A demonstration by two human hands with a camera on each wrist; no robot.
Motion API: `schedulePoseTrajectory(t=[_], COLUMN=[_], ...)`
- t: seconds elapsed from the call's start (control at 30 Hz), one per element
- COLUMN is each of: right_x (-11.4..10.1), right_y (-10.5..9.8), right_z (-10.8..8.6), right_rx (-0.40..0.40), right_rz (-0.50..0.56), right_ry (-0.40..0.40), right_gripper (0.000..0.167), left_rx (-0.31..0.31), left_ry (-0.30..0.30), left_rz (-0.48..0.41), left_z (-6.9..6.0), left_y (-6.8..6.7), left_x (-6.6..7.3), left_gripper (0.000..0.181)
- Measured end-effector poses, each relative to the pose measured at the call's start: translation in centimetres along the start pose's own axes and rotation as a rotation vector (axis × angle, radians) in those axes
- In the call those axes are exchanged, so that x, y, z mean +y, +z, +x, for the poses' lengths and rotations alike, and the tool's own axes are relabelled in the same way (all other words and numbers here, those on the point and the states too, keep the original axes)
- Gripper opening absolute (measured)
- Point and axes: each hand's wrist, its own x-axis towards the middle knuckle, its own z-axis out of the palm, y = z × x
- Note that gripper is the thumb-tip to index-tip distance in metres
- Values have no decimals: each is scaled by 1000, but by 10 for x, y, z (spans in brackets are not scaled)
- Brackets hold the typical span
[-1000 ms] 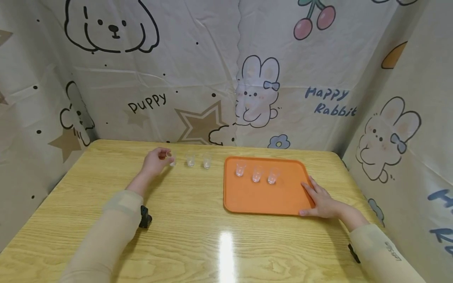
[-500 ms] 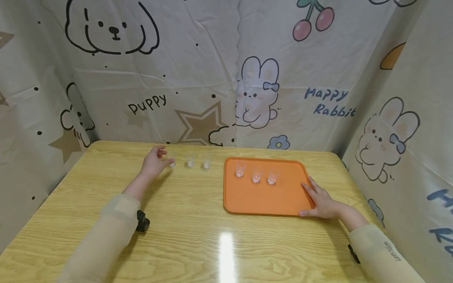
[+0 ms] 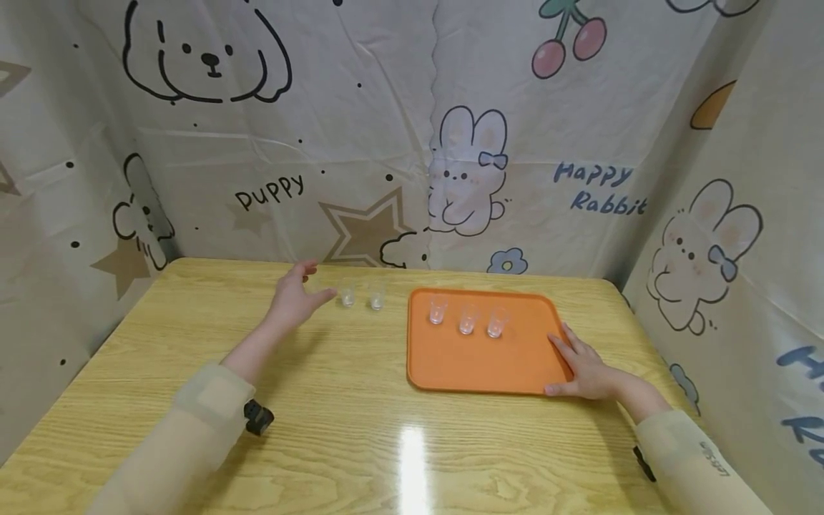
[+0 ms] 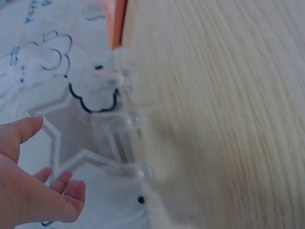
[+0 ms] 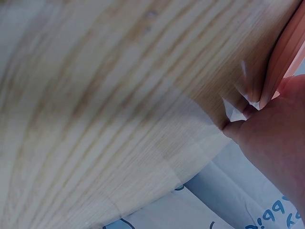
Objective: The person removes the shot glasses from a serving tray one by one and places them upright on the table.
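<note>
As my left hand (image 3: 292, 297) is shifting, empty and spread, I'm judging the leftmost cup (image 4: 136, 171) released; three cups (image 3: 376, 300) are standing on the worktop (image 3: 322, 408), three on the tray (image 3: 476, 368), which my splayed right hand (image 3: 582, 370) is touching.

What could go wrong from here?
The left hand is open close beside the clear shot glasses on the table, so a sideways brush might tip one.
The right hand touches the orange tray at its edge; a sudden push could topple the three glasses standing on it.
</note>
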Motion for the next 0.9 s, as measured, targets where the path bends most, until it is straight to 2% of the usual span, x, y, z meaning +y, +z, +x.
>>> schedulePoseTrajectory(t=[0.13, 0.4, 0.53, 0.9], right_x=[0, 8, 13, 0], right_y=[1, 7, 9, 0], right_z=[0, 2, 5, 0], right_rx=[-1, 23, 10, 28], right_rz=[0, 29, 20, -15], right_ry=[1, -21, -6, -49], right_gripper=[105, 105, 107, 103], left_rx=[-22, -31, -32, -61], left_ry=[21, 105, 124, 129], left_rz=[-17, -33, -72, -128], left_z=[-9, -22, -25, -25], left_y=[3, 17, 29, 73], left_x=[13, 34, 43, 61], left_gripper=[71, 66, 62, 61])
